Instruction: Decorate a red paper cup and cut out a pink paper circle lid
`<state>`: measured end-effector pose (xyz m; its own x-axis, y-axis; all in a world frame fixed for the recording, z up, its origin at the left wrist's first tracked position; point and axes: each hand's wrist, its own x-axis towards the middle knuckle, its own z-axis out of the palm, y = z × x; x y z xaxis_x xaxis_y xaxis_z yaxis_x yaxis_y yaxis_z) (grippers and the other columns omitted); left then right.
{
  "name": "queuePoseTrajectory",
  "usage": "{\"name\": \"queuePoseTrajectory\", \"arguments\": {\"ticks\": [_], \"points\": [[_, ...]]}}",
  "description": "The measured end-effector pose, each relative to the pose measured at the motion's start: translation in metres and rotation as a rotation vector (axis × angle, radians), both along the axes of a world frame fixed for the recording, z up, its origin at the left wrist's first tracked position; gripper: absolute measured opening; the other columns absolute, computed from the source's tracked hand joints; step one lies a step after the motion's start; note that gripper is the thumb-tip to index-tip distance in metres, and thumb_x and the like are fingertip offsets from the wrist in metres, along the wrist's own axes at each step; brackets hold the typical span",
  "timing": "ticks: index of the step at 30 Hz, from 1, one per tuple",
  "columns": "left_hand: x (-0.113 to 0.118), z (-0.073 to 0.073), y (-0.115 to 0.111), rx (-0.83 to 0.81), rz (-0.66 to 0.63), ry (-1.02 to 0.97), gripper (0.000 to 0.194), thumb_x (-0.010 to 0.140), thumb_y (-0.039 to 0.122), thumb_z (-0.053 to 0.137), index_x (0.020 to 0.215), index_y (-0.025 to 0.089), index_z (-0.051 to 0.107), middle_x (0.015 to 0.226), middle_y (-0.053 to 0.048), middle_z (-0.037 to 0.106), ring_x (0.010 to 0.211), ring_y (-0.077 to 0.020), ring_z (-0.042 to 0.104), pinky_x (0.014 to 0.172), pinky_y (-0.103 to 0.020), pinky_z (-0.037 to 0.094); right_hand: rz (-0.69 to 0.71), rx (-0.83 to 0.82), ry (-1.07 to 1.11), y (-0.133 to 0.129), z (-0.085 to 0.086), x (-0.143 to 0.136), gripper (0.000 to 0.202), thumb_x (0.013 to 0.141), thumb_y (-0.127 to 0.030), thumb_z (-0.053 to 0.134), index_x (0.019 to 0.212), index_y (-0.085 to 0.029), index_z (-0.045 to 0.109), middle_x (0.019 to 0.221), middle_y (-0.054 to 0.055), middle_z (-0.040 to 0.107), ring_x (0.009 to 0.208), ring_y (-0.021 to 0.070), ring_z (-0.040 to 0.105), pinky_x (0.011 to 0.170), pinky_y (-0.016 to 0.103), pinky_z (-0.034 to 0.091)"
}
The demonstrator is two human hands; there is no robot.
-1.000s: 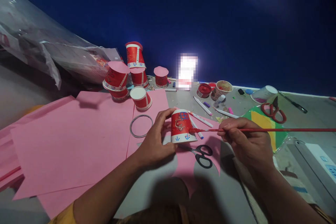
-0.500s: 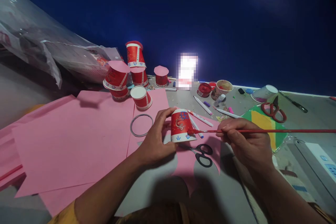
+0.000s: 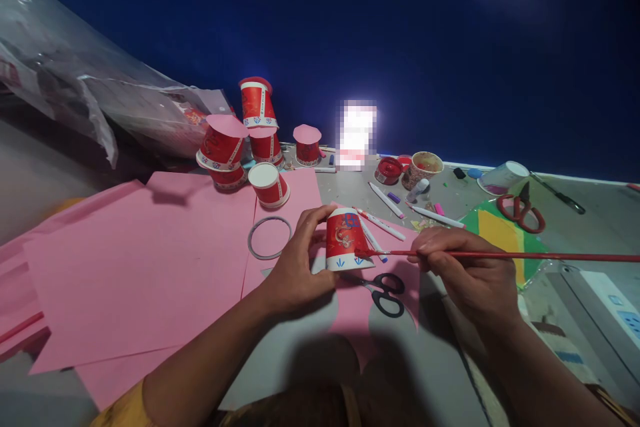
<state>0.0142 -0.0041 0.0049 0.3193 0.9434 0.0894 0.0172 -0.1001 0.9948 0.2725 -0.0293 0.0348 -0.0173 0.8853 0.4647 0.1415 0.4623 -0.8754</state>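
Note:
My left hand grips a red and white paper cup, held upside down with its wide rim at the bottom. Blue marks and a pale raised figure decorate its side. Between the fingers of my right hand lies a long red paintbrush. Its red, wet-looking bristles touch the cup's side just above the white rim band. Below the cup, black-handled scissors lie on pink paper with rounded cut-outs. Marker pens rest just behind the cup.
Large pink sheets cover the left side, with a grey ring on them. Several decorated cups stand at the back left. A red paint jar, a patterned cup and red-handled scissors sit behind my right hand.
The brush's rear end has dipped slightly, and its tip has shifted a little left along the cup. My left hand and the cup have hardly moved.

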Motion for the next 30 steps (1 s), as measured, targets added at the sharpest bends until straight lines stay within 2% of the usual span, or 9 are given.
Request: {"name": "queuePoseTrajectory", "arguments": {"ticks": [4, 12, 21, 30], "points": [[-0.0004, 0.0001, -0.0003, 0.002, -0.006, 0.017, 0.087, 0.068, 0.018, 0.085, 0.146, 0.031, 0.05, 0.157, -0.013, 0.043, 0.141, -0.0395, 0.057, 0.121, -0.062, 0.046, 0.01, 0.012, 0.027, -0.0003, -0.0014, 0.0001, 0.006, 0.096, -0.024, 0.079, 0.091, -0.025, 0.081, 0.081, 0.001, 0.076, 0.079, 0.0177, 0.072, 0.077, 0.032, 0.059], [-0.0009, 0.001, -0.0007, -0.003, -0.006, 0.008, 0.085, 0.071, 0.023, 0.087, 0.146, 0.03, 0.05, 0.157, -0.013, 0.044, 0.142, -0.04, 0.056, 0.121, -0.062, 0.046, 0.035, -0.006, 0.093, -0.0021, -0.0028, 0.0007, 0.007, 0.097, -0.021, 0.078, 0.092, -0.025, 0.081, 0.082, 0.002, 0.074, 0.077, 0.018, 0.07, 0.069, 0.032, 0.054], [-0.0016, -0.0016, 0.0005, -0.021, -0.012, -0.021, 0.087, 0.07, 0.02, 0.087, 0.147, 0.03, 0.049, 0.158, -0.014, 0.044, 0.141, -0.0394, 0.057, 0.121, -0.062, 0.046, -0.015, -0.047, 0.169, -0.0038, 0.0046, -0.0007, 0.01, 0.096, -0.03, 0.081, 0.087, -0.025, 0.08, 0.078, 0.002, 0.073, 0.074, 0.0196, 0.068, 0.066, 0.034, 0.053], [-0.0003, 0.0009, 0.0006, -0.03, -0.008, -0.054, 0.087, 0.069, 0.018, 0.087, 0.147, 0.03, 0.05, 0.159, -0.015, 0.048, 0.143, -0.0392, 0.056, 0.123, -0.064, 0.044, 0.057, -0.032, 0.141, -0.0021, 0.0025, 0.0032, 0.005, 0.096, -0.026, 0.08, 0.091, -0.024, 0.082, 0.078, 0.003, 0.074, 0.074, 0.0195, 0.068, 0.069, 0.035, 0.053]]}}
